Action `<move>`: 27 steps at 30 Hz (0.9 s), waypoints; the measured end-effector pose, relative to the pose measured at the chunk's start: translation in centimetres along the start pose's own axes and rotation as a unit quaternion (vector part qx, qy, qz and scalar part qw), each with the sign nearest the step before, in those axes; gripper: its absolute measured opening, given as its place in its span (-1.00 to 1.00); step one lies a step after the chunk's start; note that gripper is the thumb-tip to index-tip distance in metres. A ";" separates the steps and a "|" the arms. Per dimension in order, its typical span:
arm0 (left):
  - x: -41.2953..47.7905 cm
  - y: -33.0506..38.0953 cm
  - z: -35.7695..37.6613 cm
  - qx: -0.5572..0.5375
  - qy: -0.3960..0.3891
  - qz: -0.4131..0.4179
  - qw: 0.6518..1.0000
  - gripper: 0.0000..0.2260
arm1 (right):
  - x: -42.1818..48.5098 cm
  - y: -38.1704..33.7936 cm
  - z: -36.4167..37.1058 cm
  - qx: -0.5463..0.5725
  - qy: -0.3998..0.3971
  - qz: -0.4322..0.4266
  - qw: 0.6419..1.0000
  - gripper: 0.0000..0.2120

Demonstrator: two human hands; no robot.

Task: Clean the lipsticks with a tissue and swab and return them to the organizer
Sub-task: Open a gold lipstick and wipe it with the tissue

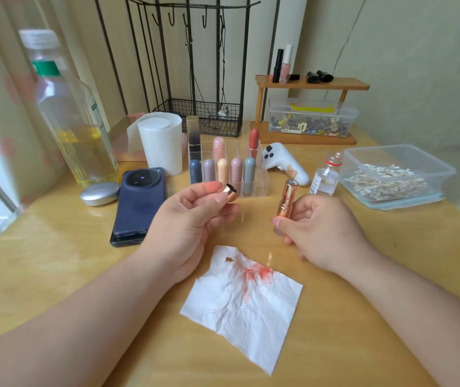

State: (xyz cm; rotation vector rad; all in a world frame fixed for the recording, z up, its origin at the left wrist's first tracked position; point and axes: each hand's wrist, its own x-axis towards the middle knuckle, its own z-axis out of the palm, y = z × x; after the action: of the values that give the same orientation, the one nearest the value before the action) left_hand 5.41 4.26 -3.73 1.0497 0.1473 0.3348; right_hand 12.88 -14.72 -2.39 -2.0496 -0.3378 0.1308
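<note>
lipstick tube (pixel 286 198): uncapped, gripped at its lower end by the curled fingers of the right hand (pixel 315 230), raised above the table just in front of the organizer (pixel 259 185), open top tilted up and away.
cap (pixel 223 191): pinched between thumb and fingers of the left hand (pixel 189 219), mouth turned toward the tube, near it but apart.

hazards, as judged from this position:
- smeared rim. cause: cap pushed on at an angle. cannot tell whether the bullet is wound down; check first.
- dropped part. cause: glossy metal, small grip area. likely to land on the stained tissue (pixel 240 305) directly below and pick up pigment again.
- toppled neighbours. cause: careless insertion among the lipsticks standing in the organizer.
- tipped small glass bottle (pixel 325 177), just right of the tube. cause: brush from the right hand.
</note>
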 end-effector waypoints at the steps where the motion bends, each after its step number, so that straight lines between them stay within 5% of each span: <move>1: 0.1 0.1 0.0 0.004 -0.011 -0.007 1.000 -0.64 | 0.0 0.0 0.0 -0.003 0.001 0.001 1.000 -0.85; 6: 0.1 0.1 -0.2 0.013 -0.040 -0.017 0.999 -0.58 | -0.5 -0.1 0.1 -0.031 -0.003 0.004 1.000 -0.84; 9: 0.2 -0.1 -0.5 0.008 -0.029 -0.017 0.999 -0.59 | -2.2 -0.7 -1.2 -0.167 -0.005 0.007 0.986 -0.68; 16: -0.1 -0.5 0.1 0.092 -0.029 0.012 0.995 -0.72 | -6.8 -3.2 -3.3 -0.370 -0.189 0.062 0.908 -0.45; 21: -0.8 -0.2 0.4 0.148 -0.060 0.027 0.987 -0.78 | -7.4 -2.9 -2.0 -0.322 -0.216 0.021 0.921 -0.82; 27: -1.8 0.5 0.8 0.128 -0.164 0.013 0.978 -0.69 | -6.0 -2.6 -3.5 -0.182 -0.199 -0.030 0.963 -0.91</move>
State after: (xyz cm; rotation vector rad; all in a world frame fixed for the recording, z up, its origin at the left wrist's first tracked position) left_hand 3.80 3.19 -3.03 1.3483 -0.1235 0.1636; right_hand 7.48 -18.31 1.25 -2.3683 -0.7169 0.4766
